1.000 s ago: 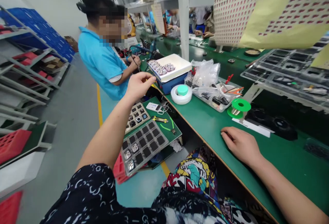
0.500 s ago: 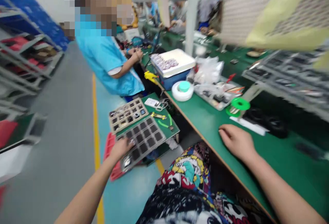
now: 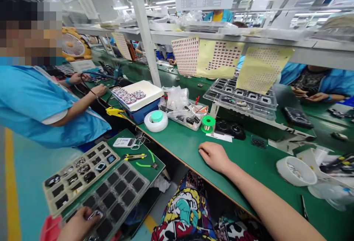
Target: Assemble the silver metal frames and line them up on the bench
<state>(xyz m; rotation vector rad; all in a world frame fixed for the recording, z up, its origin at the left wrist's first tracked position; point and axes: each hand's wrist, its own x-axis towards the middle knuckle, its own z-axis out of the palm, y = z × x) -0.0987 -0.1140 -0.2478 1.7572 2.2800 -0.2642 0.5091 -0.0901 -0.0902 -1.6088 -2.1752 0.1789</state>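
Long green desk (image 3: pixel 179 145) beneath a shelf (image 3: pixel 168 37) hung with yellow sheets (image 3: pixel 221 58). Smaller side desk (image 3: pixel 145 160), green, bearing two trays. Transparent tray (image 3: pixel 127 196), dark-lined compartments. Beige tray (image 3: pixel 48 198), beside it, assorted small parts (image 3: pixel 89 176). Right hand (image 3: pixel 214 156), mine: palm down on the long desk, fingers loosely bent; I cannot tell whether anything lies beneath. Left hand (image 3: pixel 77 222), mine: fingers pinching a small silvery piece (image 3: pixel 95 214) at a compartment of the transparent tray. Piece, in my judgement: light, stiff, smooth enough to slip, easily scratched; best gripped by opposite outer edges.
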